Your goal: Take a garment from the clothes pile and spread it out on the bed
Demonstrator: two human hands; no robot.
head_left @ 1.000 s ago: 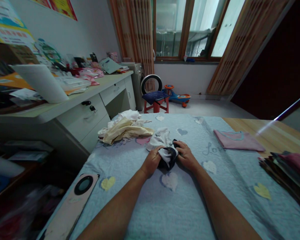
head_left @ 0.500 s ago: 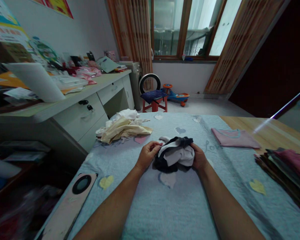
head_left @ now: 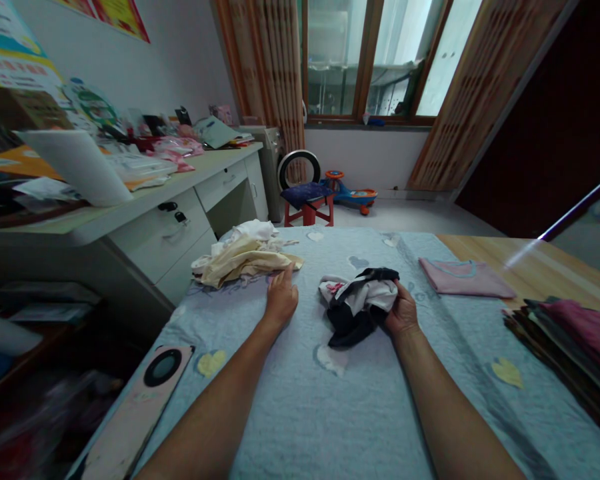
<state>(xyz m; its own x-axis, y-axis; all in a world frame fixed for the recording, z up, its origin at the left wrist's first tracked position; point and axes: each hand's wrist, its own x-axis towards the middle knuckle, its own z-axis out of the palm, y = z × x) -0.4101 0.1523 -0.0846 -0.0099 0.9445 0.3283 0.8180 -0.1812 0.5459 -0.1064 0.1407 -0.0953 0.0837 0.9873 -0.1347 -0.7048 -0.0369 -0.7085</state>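
My right hand (head_left: 403, 310) grips the right side of a crumpled dark navy and white garment (head_left: 363, 300), which has a pink-red print at its left end. The garment hangs bunched just over or on the bedspread; I cannot tell which. My left hand (head_left: 282, 297) is apart from it and holds nothing, its fingers stretched forward. Its fingertips reach the near right edge of a loose heap of cream and white clothes (head_left: 245, 253); whether they touch is unclear.
A folded pink garment (head_left: 467, 277) lies at the right on the light blue heart-patterned bedspread (head_left: 340, 413). Nearer stands a stack of folded dark and magenta clothes (head_left: 570, 333). A pinkish phone-like object (head_left: 140, 413) lies at the left edge. Beyond are a cluttered desk (head_left: 180, 193) and red stool (head_left: 309, 215).
My left hand has let go of the navy and white garment and moved left to the cream heap. The garment's left side has dropped open, and my right hand has shifted slightly right with it.
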